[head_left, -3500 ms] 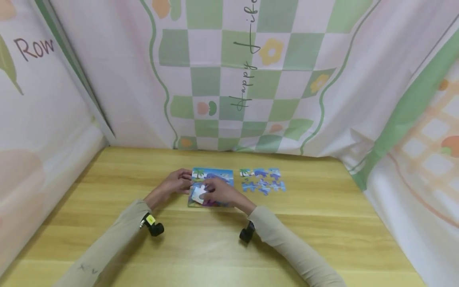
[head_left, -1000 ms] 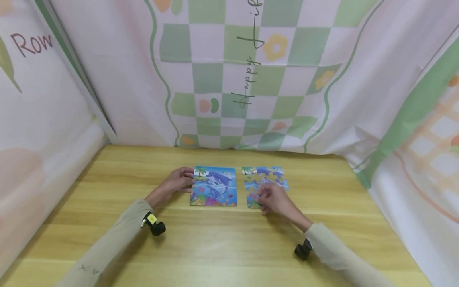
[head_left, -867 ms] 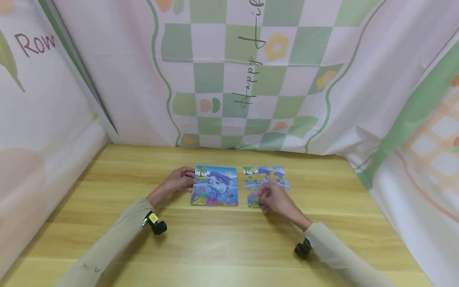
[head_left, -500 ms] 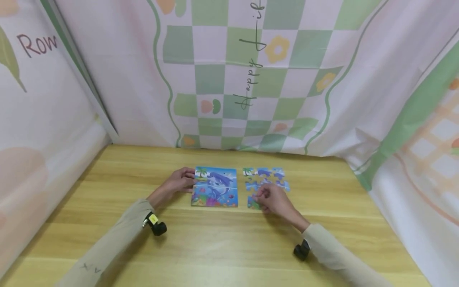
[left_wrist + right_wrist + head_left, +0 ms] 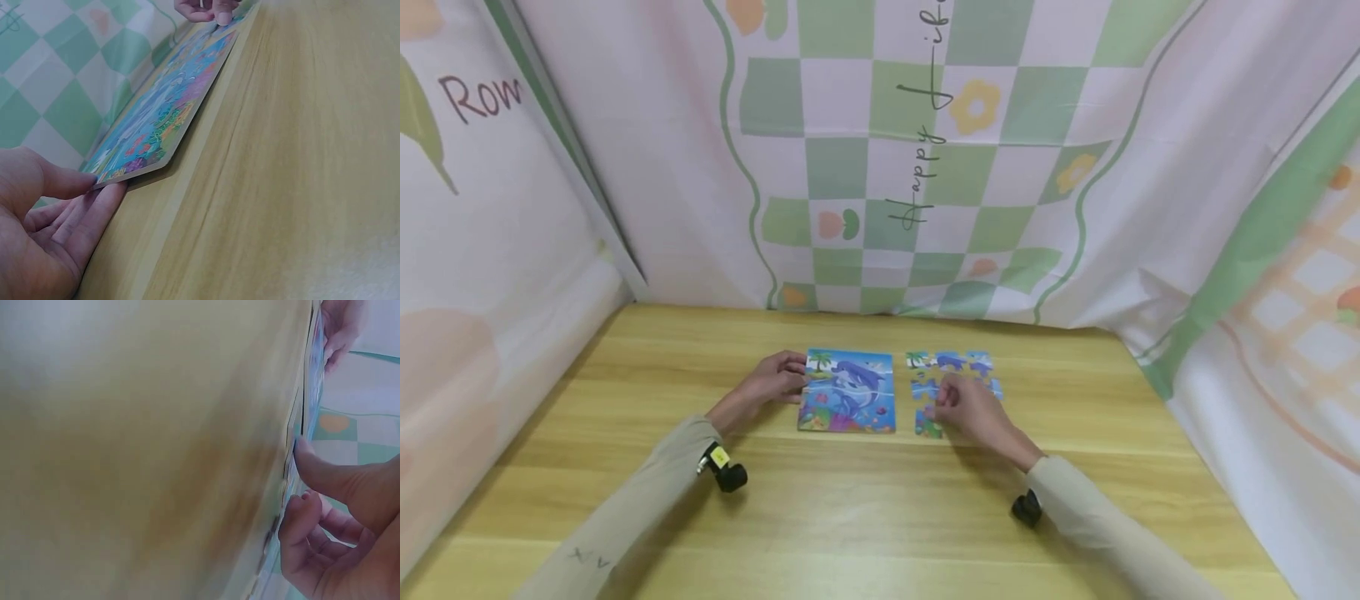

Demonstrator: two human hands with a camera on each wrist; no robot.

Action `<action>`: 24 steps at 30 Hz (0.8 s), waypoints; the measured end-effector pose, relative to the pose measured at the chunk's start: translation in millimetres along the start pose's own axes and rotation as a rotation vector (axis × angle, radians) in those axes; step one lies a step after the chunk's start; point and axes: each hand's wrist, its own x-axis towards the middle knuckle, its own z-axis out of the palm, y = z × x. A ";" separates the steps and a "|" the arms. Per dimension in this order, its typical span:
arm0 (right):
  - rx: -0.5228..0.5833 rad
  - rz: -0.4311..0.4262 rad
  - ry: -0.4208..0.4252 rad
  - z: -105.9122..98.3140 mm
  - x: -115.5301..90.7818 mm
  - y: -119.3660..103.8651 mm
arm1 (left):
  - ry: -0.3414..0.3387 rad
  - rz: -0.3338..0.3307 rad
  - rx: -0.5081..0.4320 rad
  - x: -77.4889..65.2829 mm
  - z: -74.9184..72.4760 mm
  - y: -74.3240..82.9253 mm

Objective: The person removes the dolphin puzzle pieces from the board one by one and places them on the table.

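In the head view, my left hand (image 5: 772,379) grips the left edge of a dolphin puzzle board (image 5: 847,392). The left wrist view shows the thumb on top of the board (image 5: 156,119) and fingers under its raised near edge. To the right, my right hand (image 5: 973,408) is over a group of loose puzzle pieces (image 5: 950,361), covering some of them. Its thumb touches a coral-patterned puzzle piece (image 5: 928,425) at the group's lower left. In the right wrist view, the right hand (image 5: 350,519) has thumb and index finger apart, with nothing seen between them.
A wooden table (image 5: 850,517) lies under everything and reaches toward the person. Printed curtains (image 5: 917,167) close off the back and both sides. A small black camera (image 5: 727,475) sits on the left wrist, another camera (image 5: 1027,508) on the right.
My right hand has gone from over the board, where it held a puzzle piece, to the loose group. A coral-patterned piece now lies at its lower left. The left hand stays at the board's edge.
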 end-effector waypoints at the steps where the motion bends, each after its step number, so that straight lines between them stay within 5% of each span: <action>1: -0.017 -0.009 0.001 -0.4 2.1 0.6 | -0.001 0.000 0.002 -0.6 -0.1 0.1; 12: -0.090 -0.126 -0.117 -13.5 14.5 4.9 | 0.004 -0.017 0.024 7.1 6.6 -1.8; 18: -0.063 -0.271 -0.226 -10.4 22.4 -17.0 | 0.018 -0.028 0.034 5.1 7.9 1.7; 24: -0.017 -0.282 -0.304 6.2 38.7 -46.2 | 0.044 -0.032 0.033 1.7 1.1 0.5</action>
